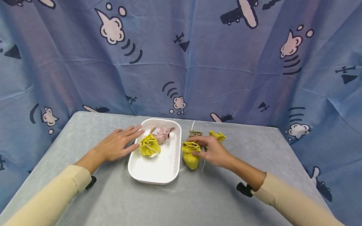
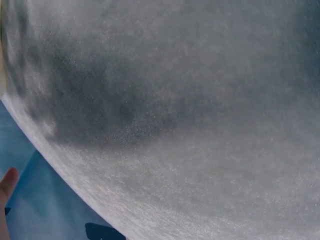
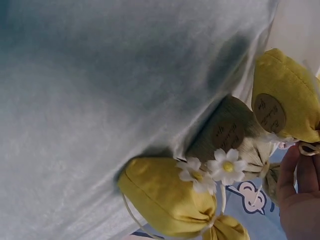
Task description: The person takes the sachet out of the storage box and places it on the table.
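Observation:
My right hand (image 1: 216, 153) pinches the gathered neck of a yellow drawstring sachet (image 1: 190, 160), just right of a white tray (image 1: 162, 171). In the right wrist view, that sachet (image 3: 285, 97) carries a round brown label, and the fingers (image 3: 300, 172) are at its neck. An olive sachet (image 3: 217, 127) and another yellow sachet (image 3: 162, 195) with white daisies lie on the table beside it. My left hand (image 1: 117, 144) is spread flat, fingertips at the tray's left rim. Inside the tray are a yellow sachet (image 1: 149, 147) and a pink sachet (image 1: 160, 135).
A grey cloth covers the table (image 1: 181, 205). Behind it hangs a blue patterned curtain (image 1: 158, 56). White cords trail from the sachets at the right. In the left wrist view, mostly the tabletop (image 2: 200, 165) and its edge show.

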`<state>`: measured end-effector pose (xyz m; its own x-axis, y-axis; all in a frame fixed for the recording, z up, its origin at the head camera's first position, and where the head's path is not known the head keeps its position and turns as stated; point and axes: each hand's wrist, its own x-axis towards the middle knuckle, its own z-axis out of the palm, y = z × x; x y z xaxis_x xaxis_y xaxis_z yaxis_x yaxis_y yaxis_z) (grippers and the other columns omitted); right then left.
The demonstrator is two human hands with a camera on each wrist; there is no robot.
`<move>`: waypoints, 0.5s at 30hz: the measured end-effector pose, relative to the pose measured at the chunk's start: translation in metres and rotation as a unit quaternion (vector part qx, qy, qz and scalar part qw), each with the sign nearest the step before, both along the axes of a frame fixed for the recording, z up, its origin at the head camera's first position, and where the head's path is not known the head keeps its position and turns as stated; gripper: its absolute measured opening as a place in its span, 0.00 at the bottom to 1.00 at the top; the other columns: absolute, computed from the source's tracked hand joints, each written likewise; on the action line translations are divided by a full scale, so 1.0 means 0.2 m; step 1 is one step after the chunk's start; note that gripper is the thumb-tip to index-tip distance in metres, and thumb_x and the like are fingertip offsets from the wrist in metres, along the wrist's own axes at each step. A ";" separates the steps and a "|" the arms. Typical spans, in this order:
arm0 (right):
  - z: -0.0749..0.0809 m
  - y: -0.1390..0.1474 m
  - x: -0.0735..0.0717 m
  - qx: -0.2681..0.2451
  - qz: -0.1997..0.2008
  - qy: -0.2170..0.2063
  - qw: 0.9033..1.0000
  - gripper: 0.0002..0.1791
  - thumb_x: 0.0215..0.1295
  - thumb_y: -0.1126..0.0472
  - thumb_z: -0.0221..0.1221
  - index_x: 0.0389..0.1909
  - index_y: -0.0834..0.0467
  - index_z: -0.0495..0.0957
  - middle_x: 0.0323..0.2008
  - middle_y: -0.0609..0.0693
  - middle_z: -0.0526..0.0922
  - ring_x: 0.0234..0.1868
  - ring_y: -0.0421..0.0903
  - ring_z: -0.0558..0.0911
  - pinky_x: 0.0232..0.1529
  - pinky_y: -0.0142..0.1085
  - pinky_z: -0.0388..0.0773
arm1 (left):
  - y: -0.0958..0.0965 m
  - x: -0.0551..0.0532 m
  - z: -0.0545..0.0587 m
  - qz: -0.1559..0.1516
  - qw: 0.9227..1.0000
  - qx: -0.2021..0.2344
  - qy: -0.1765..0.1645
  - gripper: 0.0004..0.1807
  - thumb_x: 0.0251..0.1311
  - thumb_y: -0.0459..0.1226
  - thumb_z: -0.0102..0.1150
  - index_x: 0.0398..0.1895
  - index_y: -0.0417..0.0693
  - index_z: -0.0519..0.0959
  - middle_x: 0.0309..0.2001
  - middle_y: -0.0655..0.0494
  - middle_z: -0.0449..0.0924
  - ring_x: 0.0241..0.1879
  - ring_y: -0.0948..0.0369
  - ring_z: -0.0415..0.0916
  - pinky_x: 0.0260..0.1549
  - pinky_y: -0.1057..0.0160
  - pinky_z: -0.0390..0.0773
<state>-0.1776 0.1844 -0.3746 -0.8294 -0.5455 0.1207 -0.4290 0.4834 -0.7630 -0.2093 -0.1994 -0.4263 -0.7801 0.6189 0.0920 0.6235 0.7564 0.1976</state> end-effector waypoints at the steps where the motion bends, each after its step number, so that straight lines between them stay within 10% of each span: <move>1: -0.01 0.00 0.00 -0.005 0.002 -0.004 1.000 0.24 0.57 0.73 0.68 0.57 0.63 0.80 0.55 0.58 0.83 0.51 0.52 0.84 0.53 0.45 0.80 | 0.00 0.00 0.00 0.000 1.000 0.000 0.000 0.35 0.74 0.58 0.42 0.78 0.53 0.59 0.78 0.53 0.52 0.74 0.48 0.55 0.62 0.37 0.63; 15: -0.06 -0.02 0.00 -0.004 0.000 -0.009 1.000 0.25 0.56 0.73 0.69 0.57 0.63 0.79 0.57 0.59 0.81 0.52 0.54 0.84 0.54 0.41 0.79 | 0.01 0.00 0.01 0.007 1.000 -0.004 -0.007 0.35 0.73 0.58 0.42 0.78 0.55 0.58 0.78 0.53 0.52 0.74 0.48 0.55 0.62 0.37 0.63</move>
